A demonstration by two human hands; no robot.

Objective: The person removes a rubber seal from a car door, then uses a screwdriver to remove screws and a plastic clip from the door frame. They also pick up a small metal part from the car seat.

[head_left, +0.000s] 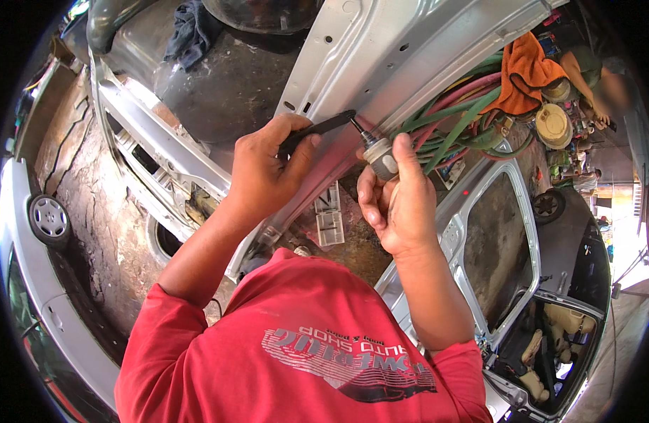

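My left hand (pixel 271 166) pinches a thin black strip (pixel 329 125) between thumb and fingers. The strip points right, above the silver car body sill (pixel 409 63). In my right hand (pixel 405 201) is a stubby grey tool with a thin metal bit (pixel 381 156), my thumb lying along its side. The bit's tip meets or nearly meets the strip's far end; I cannot tell whether they touch. Most of the tool's rear is hidden by my palm.
Below my hands, a clear compartment case (pixel 330 217) sits open. Green and red hoses (pixel 455 120) and an orange cloth (pixel 518 74) hang over the sill at right. A bare door frame (pixel 504 243) stands beyond my right arm. At left is a silver car (pixel 28 233); another person's arm (pixel 577 79) shows far right.
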